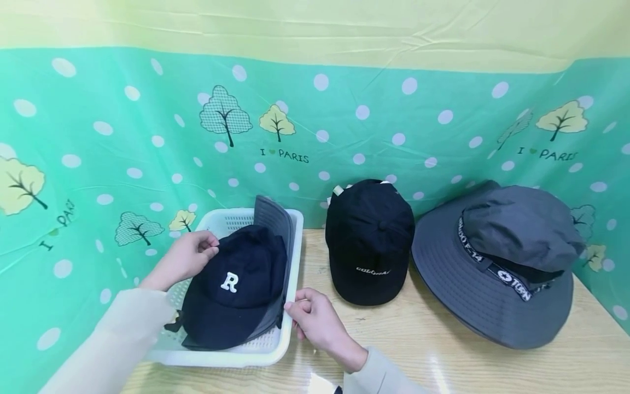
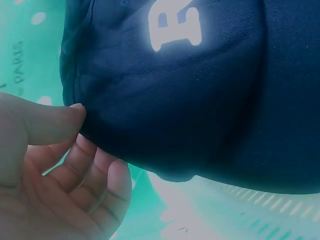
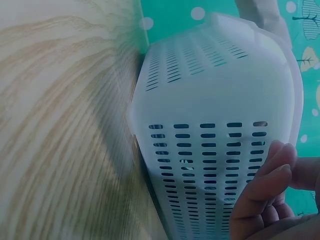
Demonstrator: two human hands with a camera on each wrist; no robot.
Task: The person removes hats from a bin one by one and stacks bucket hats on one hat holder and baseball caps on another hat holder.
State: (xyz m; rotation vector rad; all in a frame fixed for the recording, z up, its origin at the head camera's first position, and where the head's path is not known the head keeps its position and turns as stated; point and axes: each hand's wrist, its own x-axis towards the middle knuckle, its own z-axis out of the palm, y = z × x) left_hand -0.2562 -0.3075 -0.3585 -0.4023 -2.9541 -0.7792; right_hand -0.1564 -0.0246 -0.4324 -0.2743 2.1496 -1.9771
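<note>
A dark navy baseball cap (image 1: 253,268) with a white letter R lies in a white plastic basket (image 1: 293,262), its brim towards the front. My left hand (image 1: 192,254) pinches the cap's left edge, thumb on the outside and fingertips behind the fabric. In the left wrist view the cap (image 2: 165,110) fills most of the picture beside the thumb. My right hand (image 1: 317,323) holds the basket's right rim near the front corner, with curled fingers along the outer wall. A dark grey hat (image 1: 275,216) stands tilted inside, partly hidden behind the navy cap.
Right of the basket, a black cap (image 1: 371,246) with white lettering sits on the wooden table (image 1: 389,339). Further right rests a wide-brimmed grey hat (image 1: 521,230) with a lettered band. A green patterned cloth (image 1: 344,148) hangs behind and at both sides.
</note>
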